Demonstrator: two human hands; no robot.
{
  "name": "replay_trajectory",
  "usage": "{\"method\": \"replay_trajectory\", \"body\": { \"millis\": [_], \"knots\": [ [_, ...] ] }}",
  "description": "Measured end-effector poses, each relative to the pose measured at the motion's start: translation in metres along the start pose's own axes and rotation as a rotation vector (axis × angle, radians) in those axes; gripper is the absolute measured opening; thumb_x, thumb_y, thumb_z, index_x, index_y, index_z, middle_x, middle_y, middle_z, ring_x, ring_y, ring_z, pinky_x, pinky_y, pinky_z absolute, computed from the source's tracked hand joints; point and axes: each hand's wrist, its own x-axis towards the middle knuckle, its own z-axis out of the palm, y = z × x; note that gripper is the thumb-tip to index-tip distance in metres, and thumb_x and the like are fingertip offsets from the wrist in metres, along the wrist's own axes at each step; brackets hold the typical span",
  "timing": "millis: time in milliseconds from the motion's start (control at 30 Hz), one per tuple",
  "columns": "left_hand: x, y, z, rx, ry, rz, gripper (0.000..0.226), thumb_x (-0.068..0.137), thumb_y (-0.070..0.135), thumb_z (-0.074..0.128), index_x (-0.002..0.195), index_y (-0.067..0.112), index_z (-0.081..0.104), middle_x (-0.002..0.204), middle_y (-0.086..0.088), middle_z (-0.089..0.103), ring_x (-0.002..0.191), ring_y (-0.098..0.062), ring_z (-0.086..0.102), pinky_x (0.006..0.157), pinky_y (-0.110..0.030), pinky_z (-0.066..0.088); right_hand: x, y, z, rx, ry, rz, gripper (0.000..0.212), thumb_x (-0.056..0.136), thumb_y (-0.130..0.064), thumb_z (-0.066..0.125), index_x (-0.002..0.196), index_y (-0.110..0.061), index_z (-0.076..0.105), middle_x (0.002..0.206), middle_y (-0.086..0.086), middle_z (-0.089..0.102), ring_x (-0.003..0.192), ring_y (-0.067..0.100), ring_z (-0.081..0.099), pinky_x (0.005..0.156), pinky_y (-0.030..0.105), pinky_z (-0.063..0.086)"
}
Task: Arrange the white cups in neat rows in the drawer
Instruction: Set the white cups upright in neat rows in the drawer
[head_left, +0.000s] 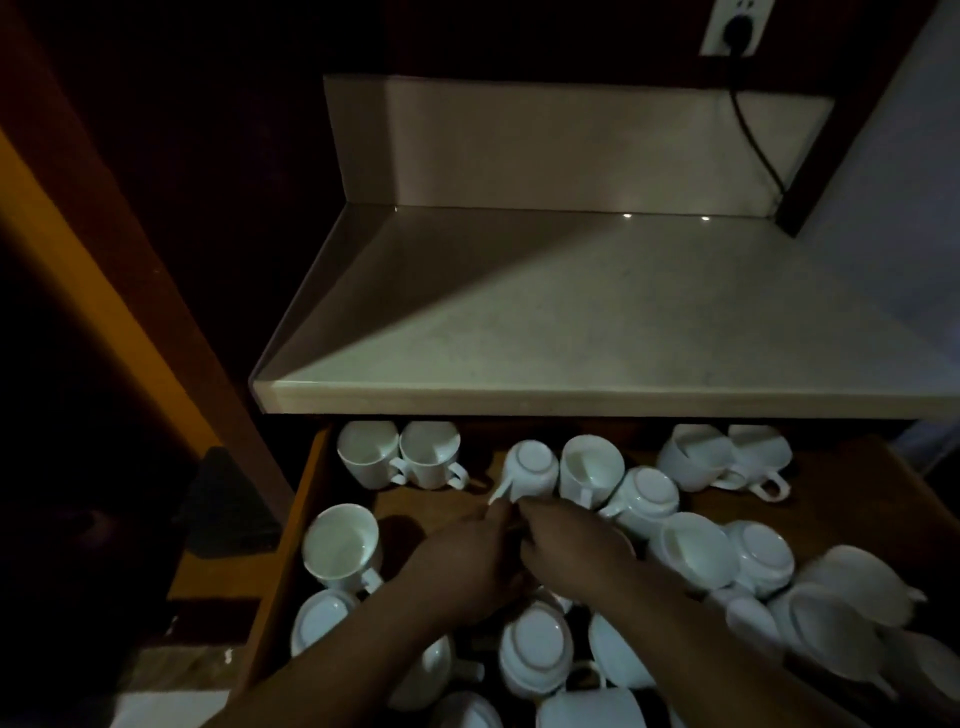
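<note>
Many white cups lie in the open wooden drawer (852, 499). Two upright cups (402, 454) stand side by side at the back left, and one more upright cup (340, 543) stands at the left wall. An overturned cup (532, 467) lies at the back middle, its handle pointing toward me. My left hand (467, 556) reaches to that handle and its fingertips pinch the end of it. My right hand (571, 545) lies right beside it with curled fingers; what is under its palm is hidden. Other cups (696, 548) lie jumbled to the right and front, some upside down.
A pale countertop (597, 322) overhangs the back of the drawer and hides its rear. A black cable (756, 140) runs from a wall socket down behind the counter. The scene is dim. Bare drawer floor (431, 506) shows left of my hands.
</note>
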Motion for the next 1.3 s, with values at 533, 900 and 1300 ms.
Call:
{"method": "replay_trajectory", "body": {
  "millis": [533, 900, 1300],
  "knots": [
    [0.094, 0.020, -0.012, 0.075, 0.058, -0.168, 0.058, 0.084, 0.047, 0.059, 0.134, 0.019, 0.052, 0.130, -0.009, 0.052, 0.121, -0.032, 0.050, 0.094, -0.040, 0.047, 0.027, 0.084, -0.038, -0.165, 0.188, 0.170, 0.078, 0.090, -0.054, 0.059, 0.154, -0.018, 0.032, 0.156, 0.011, 0.036, 0.143, 0.035, 0.032, 0.120, 0.047, 0.025],
    [0.121, 0.014, 0.015, 0.186, 0.068, -0.305, 0.047, 0.086, 0.041, 0.056, 0.126, 0.018, 0.052, 0.124, -0.010, 0.050, 0.114, -0.037, 0.054, 0.087, -0.041, 0.048, 0.024, 0.095, -0.034, -0.051, 0.103, 0.119, 0.091, 0.085, -0.061, 0.064, 0.158, -0.022, 0.025, 0.154, 0.012, 0.041, 0.136, 0.033, 0.048, 0.107, 0.039, 0.043],
    [0.029, 0.039, -0.039, -0.367, 0.575, -0.435, 0.069, 0.068, 0.051, 0.083, 0.128, 0.033, 0.055, 0.112, 0.015, 0.060, 0.094, -0.004, 0.061, 0.075, -0.022, 0.048, 0.009, 0.075, -0.056, 0.517, 0.157, 0.005, 0.073, 0.091, -0.063, 0.059, 0.154, -0.033, 0.038, 0.155, -0.008, 0.044, 0.138, 0.016, 0.047, 0.101, 0.031, 0.043]
  ]
}}
